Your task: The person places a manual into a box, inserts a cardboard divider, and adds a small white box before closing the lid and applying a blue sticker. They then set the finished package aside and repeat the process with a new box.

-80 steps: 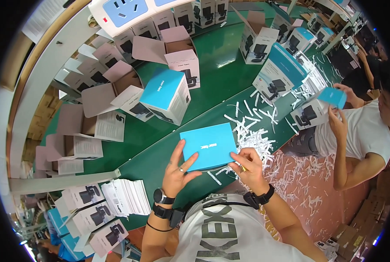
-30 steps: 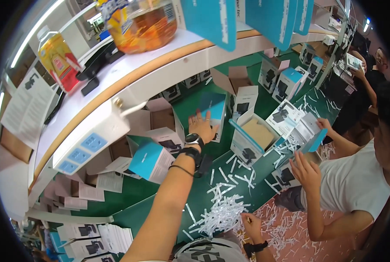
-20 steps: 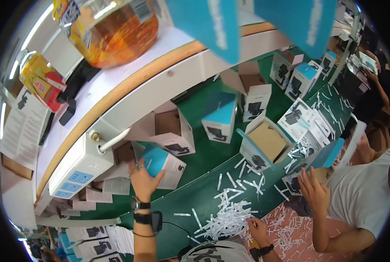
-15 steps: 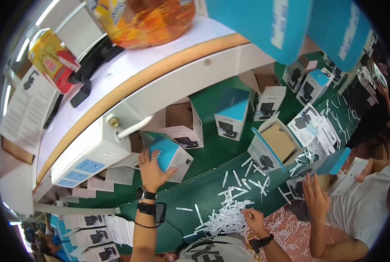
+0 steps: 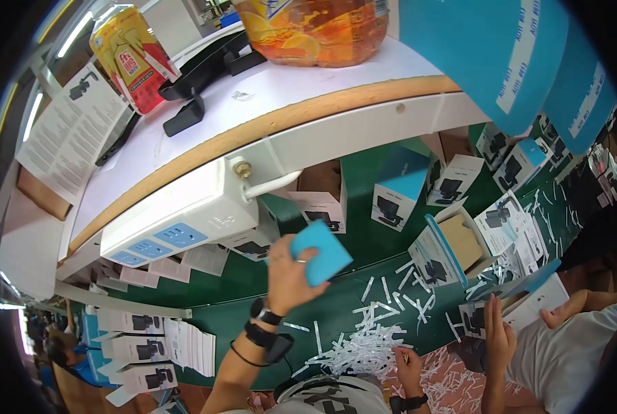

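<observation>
My left hand point(image 5: 289, 276), with a ring and a dark wristband, is closed over a carton box point(image 5: 328, 250). Its bright blue top faces up, and its lower sides are mostly hidden by the hand. The box is tilted above the green bench, in front of other open cartons. Lower down, my right hand point(image 5: 410, 364) is curled closed beside a pile of white paper strips point(image 5: 363, 350). A small dark and yellowish bit shows between its fingers, too small to name.
A white power strip point(image 5: 177, 221) hangs under a wood-edged shelf point(image 5: 274, 131) holding a drink bottle point(image 5: 315, 31). Cartons point(image 5: 393, 193) stand along the bench. An open carton point(image 5: 457, 241) sits right. A co-worker's hands point(image 5: 499, 328) handle another box; stacked cartons point(image 5: 139, 348) lie left.
My left hand has moved the blue-topped carton to the right, away from its place beside the power strip, and tilted it. The whole view has shifted. My right hand stays near the paper strips.
</observation>
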{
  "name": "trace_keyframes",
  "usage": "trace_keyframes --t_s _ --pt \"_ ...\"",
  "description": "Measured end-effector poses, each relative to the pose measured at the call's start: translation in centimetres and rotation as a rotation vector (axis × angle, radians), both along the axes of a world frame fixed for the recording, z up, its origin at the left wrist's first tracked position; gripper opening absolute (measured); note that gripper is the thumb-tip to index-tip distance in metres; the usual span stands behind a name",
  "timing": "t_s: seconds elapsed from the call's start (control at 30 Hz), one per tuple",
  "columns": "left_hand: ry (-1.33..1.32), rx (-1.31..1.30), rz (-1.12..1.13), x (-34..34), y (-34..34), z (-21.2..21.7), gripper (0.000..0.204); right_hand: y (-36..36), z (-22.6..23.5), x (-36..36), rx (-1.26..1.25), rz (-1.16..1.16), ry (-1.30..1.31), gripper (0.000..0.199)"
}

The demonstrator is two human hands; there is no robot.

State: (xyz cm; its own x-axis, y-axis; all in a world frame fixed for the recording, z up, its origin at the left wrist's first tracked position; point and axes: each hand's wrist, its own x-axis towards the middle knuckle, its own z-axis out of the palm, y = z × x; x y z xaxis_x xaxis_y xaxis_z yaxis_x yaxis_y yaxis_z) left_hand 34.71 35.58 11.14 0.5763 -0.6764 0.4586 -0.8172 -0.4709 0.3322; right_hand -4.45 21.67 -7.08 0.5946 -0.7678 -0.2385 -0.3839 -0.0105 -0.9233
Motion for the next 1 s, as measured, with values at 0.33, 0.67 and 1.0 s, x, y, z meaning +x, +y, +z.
trace_keyframes --t_s 0.33,0.67,1.0 --pt "-0.143 0.023 -0.237 4.5 -19.6 -5.3 0.084 1.3 1.9 4.3 0.061 0.053 -0.146 0.013" --pt "0.24 0.287 -0.12 3.3 -21.1 -0.2 0.093 1.6 -0.7 1.3 0.06 0.027 -0.084 0.013" --pt "-0.151 -0.052 -0.124 6.1 -24.6 0.9 0.068 -1.3 0.2 3.5 0.054 0.05 -0.085 0.013"
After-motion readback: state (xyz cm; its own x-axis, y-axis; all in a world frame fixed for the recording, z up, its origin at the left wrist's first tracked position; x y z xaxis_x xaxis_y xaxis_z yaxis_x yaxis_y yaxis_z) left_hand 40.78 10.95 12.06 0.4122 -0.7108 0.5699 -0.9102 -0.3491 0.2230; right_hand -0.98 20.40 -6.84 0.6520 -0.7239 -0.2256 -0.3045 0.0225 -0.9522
